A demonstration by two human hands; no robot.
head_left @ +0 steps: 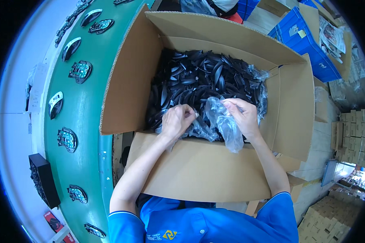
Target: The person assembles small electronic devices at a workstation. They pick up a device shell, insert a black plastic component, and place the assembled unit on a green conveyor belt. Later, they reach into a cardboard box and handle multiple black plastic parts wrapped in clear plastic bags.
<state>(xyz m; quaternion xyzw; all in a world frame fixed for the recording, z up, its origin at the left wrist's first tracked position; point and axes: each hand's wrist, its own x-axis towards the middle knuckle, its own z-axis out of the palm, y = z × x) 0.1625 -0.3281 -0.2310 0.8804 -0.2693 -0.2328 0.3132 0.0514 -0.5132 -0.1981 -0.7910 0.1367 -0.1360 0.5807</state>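
- along the left, a long green table (pixel 85 162) carries green circuit-board assemblies (pixel 67 139)
- beside it, an open brown cardboard box (pixel 207 170) holds many curved black plastic pieces (pixel 194 81)
- crumpled clear plastic film (pixel 232 135) lies at the box's near side
- left hand (pixel 175 121): fingers pinched together on the film
- right hand (pixel 246 117): fingers clamped on it too

I'm in a factory, on an assembly floor: a long green table (pixel 87 109) runs at my left with circuit-board units (pixel 80 71) spaced along it, a big cardboard box (pixel 207 170) of loose black plastic parts (pixel 198 77) sits before me, and a blue crate (pixel 306 48) and stacked cartons (pixel 353 139) stand at my right.
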